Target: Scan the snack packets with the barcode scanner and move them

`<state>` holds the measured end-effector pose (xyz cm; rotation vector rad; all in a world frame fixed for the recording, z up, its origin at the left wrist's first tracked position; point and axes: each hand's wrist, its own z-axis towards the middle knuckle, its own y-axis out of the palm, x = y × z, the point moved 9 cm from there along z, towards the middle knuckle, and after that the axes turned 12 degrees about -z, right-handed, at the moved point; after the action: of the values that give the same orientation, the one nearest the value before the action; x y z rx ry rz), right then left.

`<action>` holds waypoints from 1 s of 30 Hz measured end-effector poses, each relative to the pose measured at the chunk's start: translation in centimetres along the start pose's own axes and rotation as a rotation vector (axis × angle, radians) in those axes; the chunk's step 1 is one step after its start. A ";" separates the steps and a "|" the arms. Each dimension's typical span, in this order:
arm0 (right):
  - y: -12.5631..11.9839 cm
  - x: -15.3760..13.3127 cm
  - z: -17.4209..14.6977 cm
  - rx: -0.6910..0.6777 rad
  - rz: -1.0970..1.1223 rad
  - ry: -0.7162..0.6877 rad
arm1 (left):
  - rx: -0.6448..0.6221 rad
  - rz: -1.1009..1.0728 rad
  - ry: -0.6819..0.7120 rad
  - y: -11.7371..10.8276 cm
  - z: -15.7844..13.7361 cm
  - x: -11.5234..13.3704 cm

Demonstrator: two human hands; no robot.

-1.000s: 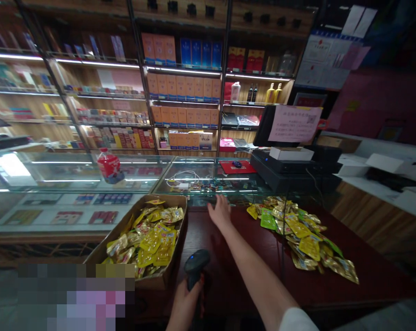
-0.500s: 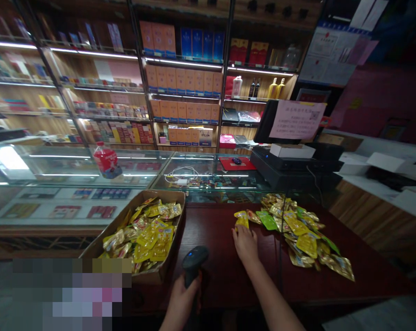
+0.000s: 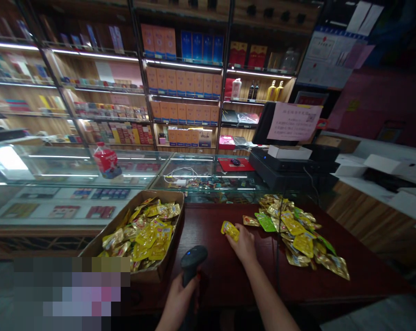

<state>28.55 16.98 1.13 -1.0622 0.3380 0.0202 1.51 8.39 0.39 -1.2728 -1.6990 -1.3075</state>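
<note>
Small flat yellow plastic packet (image 3: pixel 229 230) shifted left since earlier | right hand (image 3: pixel 245 244) pinches one end, over dark-red wooden table (image 3: pixel 204 220) | left hand (image 3: pixel 179 295) grips black pistol-shaped plastic scanner (image 3: pixel 193 257) | packet likely light, soft, slippery; best held by sealed edge

Can't see most of the scanner's handle (image 3: pixel 190 277) from here, the left hand (image 3: pixel 181 294) is wrapped round it. The right hand (image 3: pixel 244 246) covers one end of the yellow packet (image 3: pixel 229 229), whose print's too tiny to read. Blocky pixels (image 3: pixel 70 294) hide the cardboard box's near corner (image 3: pixel 135 276). Pink notice (image 3: pixel 294 122)? Just fuzzy lines. Both forearms (image 3: pixel 270 294) get cut off low down, tbh.
</note>
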 end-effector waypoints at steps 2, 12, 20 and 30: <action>0.3 0.3 -0.1 -0.040 0.081 0.019 | -0.022 -0.009 -0.002 0.5 -0.5 0.8; -0.1 1.2 -0.2 0.036 0.337 0.118 | -0.084 0.008 0.058 3.6 -0.9 4.0; 0.4 1.5 -0.2 -0.055 0.395 0.183 | -0.113 0.001 0.097 4.3 -0.3 4.2; 0.9 -5.1 3.5 -0.225 0.718 0.175 | 0.011 0.023 -0.034 0.4 1.9 -1.7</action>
<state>24.51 21.20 3.36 -1.1180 0.8777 0.6214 2.55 9.72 -1.60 -1.3115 -1.7072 -1.2684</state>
